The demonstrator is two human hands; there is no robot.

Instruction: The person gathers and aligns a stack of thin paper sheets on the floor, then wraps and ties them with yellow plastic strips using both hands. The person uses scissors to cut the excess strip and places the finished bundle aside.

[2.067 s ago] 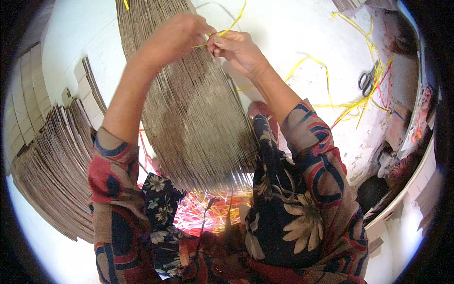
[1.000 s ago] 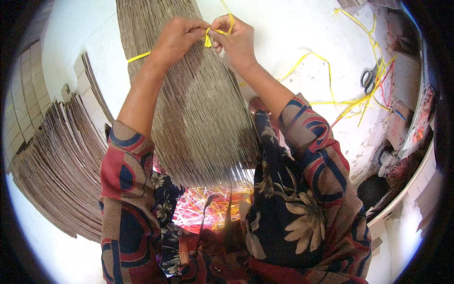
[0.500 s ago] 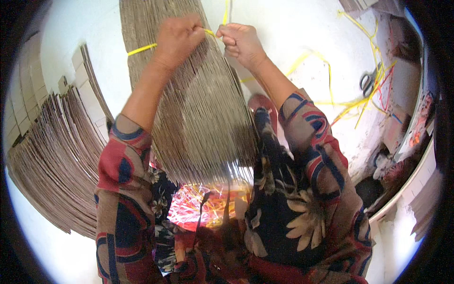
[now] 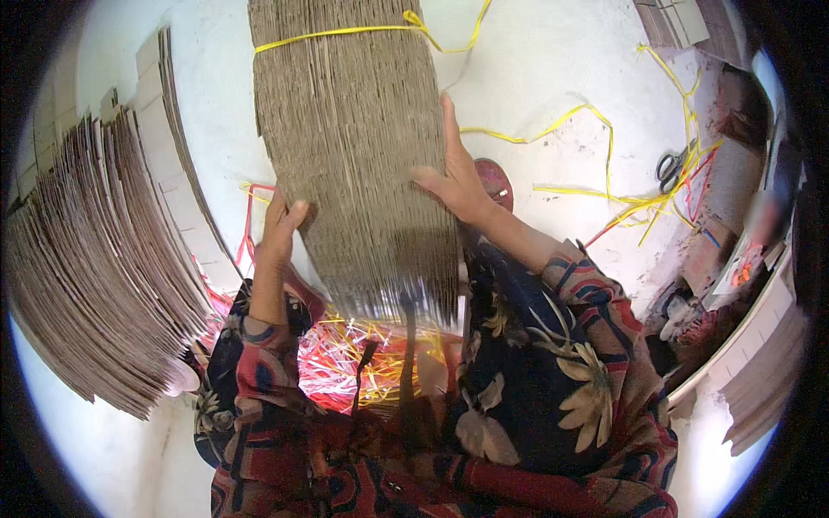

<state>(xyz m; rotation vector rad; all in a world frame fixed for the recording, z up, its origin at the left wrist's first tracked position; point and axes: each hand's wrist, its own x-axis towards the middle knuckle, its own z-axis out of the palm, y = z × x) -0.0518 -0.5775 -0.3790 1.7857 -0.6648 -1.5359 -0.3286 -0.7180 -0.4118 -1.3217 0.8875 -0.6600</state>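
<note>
A long bundle of brown cardboard sheets [image 4: 363,155], stood on edge and packed tight, lies in front of me between my legs. Around its far part runs a yellow plastic strap [image 4: 332,34], knotted near the right side with a loose tail. My left hand [image 4: 278,226] holds the bundle's left side, thumb toward the top. On the right side my right hand [image 4: 459,183] grips it, thumb over the upper edges and fingers stretched along the side. The bundle's underside is hidden.
A big fanned row of cardboard sheets [image 4: 99,268] stands at the left. Yellow straps [image 4: 639,203] and black-handled scissors [image 4: 667,171] lie on the floor at right. Red, white and yellow strap scraps [image 4: 363,363] lie below the bundle. More cardboard [image 4: 768,388] sits at the right edge.
Both hands have let go of the yellow strap and come nearer to me, onto the bundle's two sides. The strap now lies across the bundle with a knot.
</note>
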